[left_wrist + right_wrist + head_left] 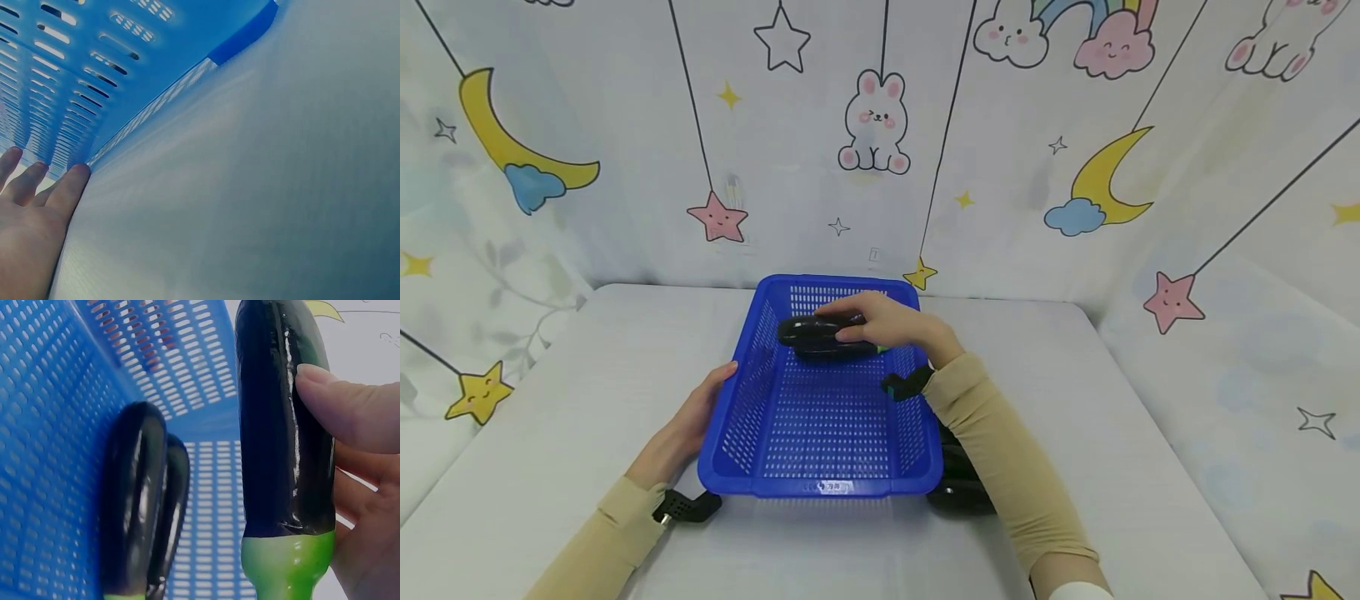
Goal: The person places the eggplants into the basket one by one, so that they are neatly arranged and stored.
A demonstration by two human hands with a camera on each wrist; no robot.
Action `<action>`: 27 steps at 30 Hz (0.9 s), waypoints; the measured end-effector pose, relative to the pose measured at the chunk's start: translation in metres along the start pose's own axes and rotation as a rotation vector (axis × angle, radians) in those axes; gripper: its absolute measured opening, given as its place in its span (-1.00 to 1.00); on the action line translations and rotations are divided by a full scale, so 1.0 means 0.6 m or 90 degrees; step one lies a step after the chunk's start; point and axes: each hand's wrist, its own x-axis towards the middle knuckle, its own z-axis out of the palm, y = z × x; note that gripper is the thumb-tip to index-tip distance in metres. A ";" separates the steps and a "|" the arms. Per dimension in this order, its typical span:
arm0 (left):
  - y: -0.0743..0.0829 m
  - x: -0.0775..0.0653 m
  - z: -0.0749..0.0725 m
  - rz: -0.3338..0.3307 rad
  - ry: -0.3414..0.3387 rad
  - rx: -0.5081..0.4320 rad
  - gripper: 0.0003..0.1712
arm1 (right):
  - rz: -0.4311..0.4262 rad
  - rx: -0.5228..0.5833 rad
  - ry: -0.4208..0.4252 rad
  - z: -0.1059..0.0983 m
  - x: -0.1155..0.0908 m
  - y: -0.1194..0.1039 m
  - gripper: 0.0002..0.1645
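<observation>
A blue perforated basket (pixel 820 421) stands on the white table. My right hand (pixel 891 321) reaches over its far part and grips a glossy dark eggplant (pixel 275 444) with a green stem end, thumb along one side. Inside the basket, two more eggplants (pixel 133 500) lie side by side against the wall in the right wrist view. From the head view, one eggplant (pixel 831 353) shows just beneath the held one. My left hand (pixel 696 412) touches the basket's left side with its fingers extended, seen from the palm side in the left wrist view.
Several dark, glossy eggplants (pixel 958 487) lie on the table right of the basket, partly hidden by my right forearm. A white cloth (pixel 647 358) covers the table. Behind it hangs a backdrop (pixel 805 183) printed with stars, moons and rabbits.
</observation>
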 end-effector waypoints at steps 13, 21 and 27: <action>-0.003 0.001 -0.004 -0.009 0.032 0.021 -0.12 | 0.033 0.030 0.010 0.034 0.030 0.031 -0.47; 0.000 0.001 0.000 0.004 0.021 0.020 -0.21 | 0.063 0.071 0.009 0.051 0.032 0.052 -0.49; 0.001 0.002 0.000 -0.001 0.018 0.011 -0.25 | 0.073 0.089 -0.008 0.058 0.028 0.057 -0.50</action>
